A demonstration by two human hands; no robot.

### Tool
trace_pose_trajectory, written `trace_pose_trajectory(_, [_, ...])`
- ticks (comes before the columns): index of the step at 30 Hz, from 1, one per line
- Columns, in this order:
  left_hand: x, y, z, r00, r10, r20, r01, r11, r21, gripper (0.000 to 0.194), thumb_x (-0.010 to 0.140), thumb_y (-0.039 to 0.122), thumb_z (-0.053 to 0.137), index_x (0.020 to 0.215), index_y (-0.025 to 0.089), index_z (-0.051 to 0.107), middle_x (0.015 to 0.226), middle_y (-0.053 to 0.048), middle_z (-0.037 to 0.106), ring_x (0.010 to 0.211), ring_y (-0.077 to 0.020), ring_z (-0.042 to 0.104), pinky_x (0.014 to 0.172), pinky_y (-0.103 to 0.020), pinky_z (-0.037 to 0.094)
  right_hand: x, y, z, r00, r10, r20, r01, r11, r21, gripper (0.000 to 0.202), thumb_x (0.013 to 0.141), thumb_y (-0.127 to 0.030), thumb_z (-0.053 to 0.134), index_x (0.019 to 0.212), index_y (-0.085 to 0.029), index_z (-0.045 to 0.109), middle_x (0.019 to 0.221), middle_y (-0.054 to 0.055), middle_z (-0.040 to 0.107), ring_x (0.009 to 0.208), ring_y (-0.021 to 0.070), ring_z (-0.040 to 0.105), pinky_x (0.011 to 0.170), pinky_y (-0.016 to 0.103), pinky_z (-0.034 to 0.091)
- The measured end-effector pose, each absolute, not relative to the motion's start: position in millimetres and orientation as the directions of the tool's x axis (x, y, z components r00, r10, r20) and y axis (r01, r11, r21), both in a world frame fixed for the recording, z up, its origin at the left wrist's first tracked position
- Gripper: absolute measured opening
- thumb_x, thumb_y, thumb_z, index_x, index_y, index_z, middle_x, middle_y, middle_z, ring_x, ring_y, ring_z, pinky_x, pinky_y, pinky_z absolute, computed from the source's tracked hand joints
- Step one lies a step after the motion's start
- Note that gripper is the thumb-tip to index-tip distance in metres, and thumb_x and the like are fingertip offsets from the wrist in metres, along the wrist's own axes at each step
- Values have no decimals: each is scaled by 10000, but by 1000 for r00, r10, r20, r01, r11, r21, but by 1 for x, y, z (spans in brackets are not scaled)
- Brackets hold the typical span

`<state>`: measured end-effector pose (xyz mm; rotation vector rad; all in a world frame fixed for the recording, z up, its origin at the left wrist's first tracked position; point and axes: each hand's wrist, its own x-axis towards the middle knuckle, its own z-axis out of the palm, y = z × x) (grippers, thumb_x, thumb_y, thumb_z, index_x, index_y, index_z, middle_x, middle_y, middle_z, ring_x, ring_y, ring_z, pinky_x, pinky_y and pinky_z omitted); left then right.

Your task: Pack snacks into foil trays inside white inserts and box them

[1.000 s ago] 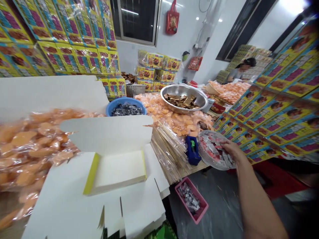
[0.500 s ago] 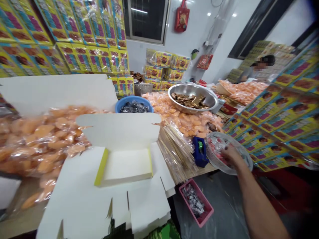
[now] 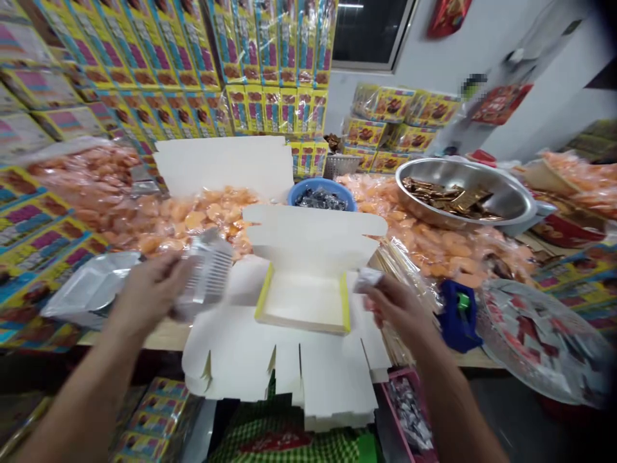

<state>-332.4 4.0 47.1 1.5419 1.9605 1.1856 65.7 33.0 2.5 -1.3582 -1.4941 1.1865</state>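
My left hand [image 3: 161, 283] is closed on a ridged, silvery plastic tray [image 3: 208, 265], blurred by motion, left of the open box. In my right hand [image 3: 398, 308] a small white and silver packet [image 3: 369, 278] is pinched, with a bit of red by the fingers. That hand hovers at the right side of the box. Between the hands lies the open white carton box [image 3: 303, 299] with yellow side edges, its lid raised, on top of flattened white cartons [image 3: 241, 350]. Further left sits a stack of silvery trays [image 3: 94, 286].
A clear bowl [image 3: 496, 337] of red and white packets stands at right, beside a blue tape dispenser [image 3: 457, 321]. Orange wrapped pieces [image 3: 448, 247], a steel bowl [image 3: 518, 199] and a blue basin [image 3: 354, 199] lie behind. A pink bin [image 3: 393, 402] sits below the table edge.
My right hand has left the clear bowl and moved left to the box with a packet. My left hand has come into view with the tray. The camera has turned left.
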Motion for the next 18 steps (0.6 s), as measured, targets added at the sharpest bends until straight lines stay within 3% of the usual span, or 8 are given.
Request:
trace_pose_trajectory(2, [-315, 11, 34, -258, 957, 135, 529, 23, 848, 348, 862, 509, 634, 785, 170, 608, 608, 46, 538, 541, -102, 466, 483, -200, 387, 28, 40, 6, -255, 960, 113, 501, 232, -834, 238, 935, -431, 563, 861, -208, 606, 685, -13, 563, 549, 127, 508, 523, 260, 392])
trace_pose_trajectory(4, [-295, 20, 21, -193, 978, 76, 440, 17, 898, 348, 807, 519, 646, 764, 180, 583, 591, 50, 514, 517, -99, 446, 467, -204, 357, 18, 45, 9, -284, 932, 223, 675, 360, -644, 203, 964, -319, 491, 843, -202, 605, 779, 21, 646, 671, 148, 583, 641, 280, 411])
trace_pose_trajectory(7, [-278, 28, 11, -158, 987, -28, 348, 82, 934, 332, 780, 503, 622, 852, 179, 601, 608, 48, 534, 485, -110, 460, 445, -221, 371, 47, 46, 2, -65, 978, 199, 931, 131, -342, 198, 991, -246, 439, 912, -192, 612, 893, 74, 706, 810, 200, 641, 689, 307, 377])
trace_pose_trajectory(8, [-278, 30, 10, -158, 986, -49, 331, 99, 938, 333, 775, 483, 617, 899, 174, 611, 640, 38, 564, 492, -115, 479, 447, -224, 382, 62, 45, -4, 25, 987, 158, 975, 11, -222, 191, 994, -256, 447, 918, -186, 607, 888, 92, 707, 824, 222, 649, 671, 314, 359])
trace_pose_trajectory(10, [-279, 32, 9, -161, 985, -58, 321, 108, 941, 337, 765, 431, 614, 969, 164, 627, 720, 13, 618, 527, -121, 521, 471, -228, 406, 91, 44, -21, 79, 996, 43, 997, -78, -24, 179, 989, -285, 482, 935, -170, 608, 931, 133, 715, 891, 264, 667, 675, 324, 356])
trace_pose_trajectory(12, [-280, 34, 6, -148, 988, -37, 340, 86, 937, 316, 761, 378, 604, 992, 164, 639, 745, 7, 625, 553, -126, 541, 496, -229, 414, 112, 43, -35, 79, 995, -62, 996, -76, 47, 206, 1000, -299, 467, 931, -171, 613, 973, 148, 722, 924, 273, 677, 683, 325, 367])
trace_pose_trajectory(16, [-269, 38, -5, -70, 997, -6, 462, 38, 886, 250, 788, 283, 550, 979, 168, 664, 735, 5, 620, 605, -140, 561, 553, -238, 411, 125, 45, -43, 235, 969, -79, 972, -236, -2, 266, 1027, -282, 365, 1020, -184, 612, 856, 110, 713, 790, 243, 676, 635, 317, 367])
trace_pose_trajectory(18, [-261, 37, -8, -45, 999, -21, 548, 43, 836, 247, 815, 246, 524, 994, 165, 673, 729, 2, 626, 617, -144, 559, 577, -246, 396, 122, 44, -42, 214, 972, -99, 976, -217, -20, 262, 1026, -310, 389, 1032, -173, 612, 849, 113, 707, 804, 248, 677, 647, 318, 384])
